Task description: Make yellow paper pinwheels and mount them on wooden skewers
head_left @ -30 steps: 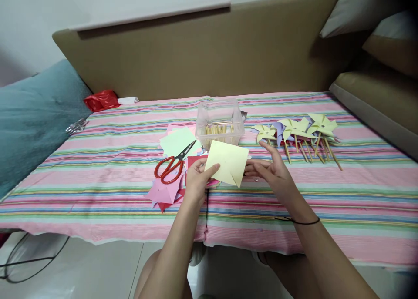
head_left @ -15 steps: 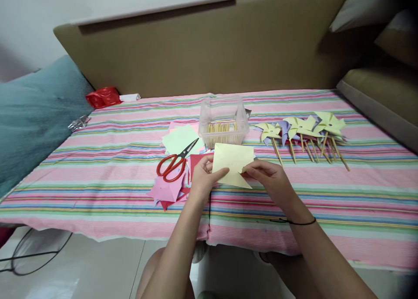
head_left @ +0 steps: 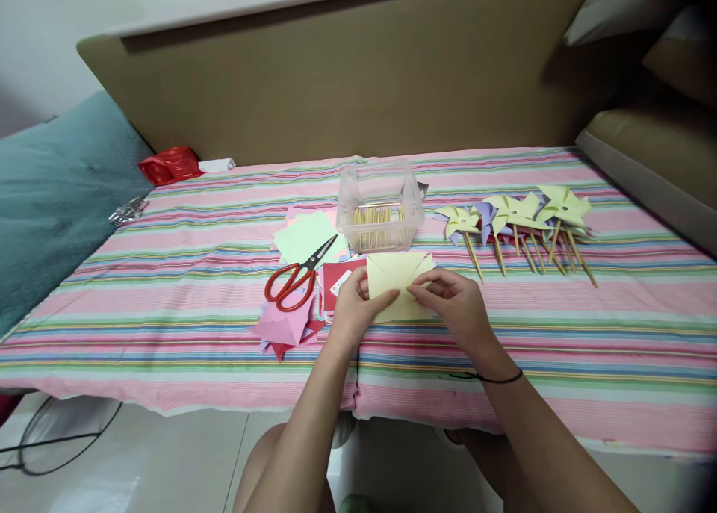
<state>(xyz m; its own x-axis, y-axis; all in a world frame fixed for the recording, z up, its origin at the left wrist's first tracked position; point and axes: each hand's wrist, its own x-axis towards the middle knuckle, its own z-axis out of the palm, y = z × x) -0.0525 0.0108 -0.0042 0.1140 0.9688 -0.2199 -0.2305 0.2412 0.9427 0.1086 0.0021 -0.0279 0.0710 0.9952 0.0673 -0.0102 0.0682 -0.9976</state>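
Observation:
A pale yellow square of paper (head_left: 392,270), with slits running in from its upper corners, is held up above the striped cloth. My left hand (head_left: 358,304) pinches its left side, thumb lying across the front. At the right side my right hand (head_left: 445,296) closes thumb and fingers on the same paper. Just left of my left hand lie red-handled scissors (head_left: 296,281), blades pointing away to the right. They rest over a loose pile of pink and red paper pieces (head_left: 285,322). A red paper packet (head_left: 336,278) with a white label is partly behind my left hand.
A clear plastic box (head_left: 381,233) with many short sticks stands beyond my hands. Light green sheets (head_left: 305,237) lie beside it. Finished paper pinwheels (head_left: 515,214) on sticks are heaped at the right. A red plastic bag (head_left: 171,166) sits far left by a teal cushion (head_left: 61,199).
The paper has turned flatter between my hands; its cut lower-right corner no longer sticks out. My right hand has moved slightly left, its fingertips nearer the paper's middle.

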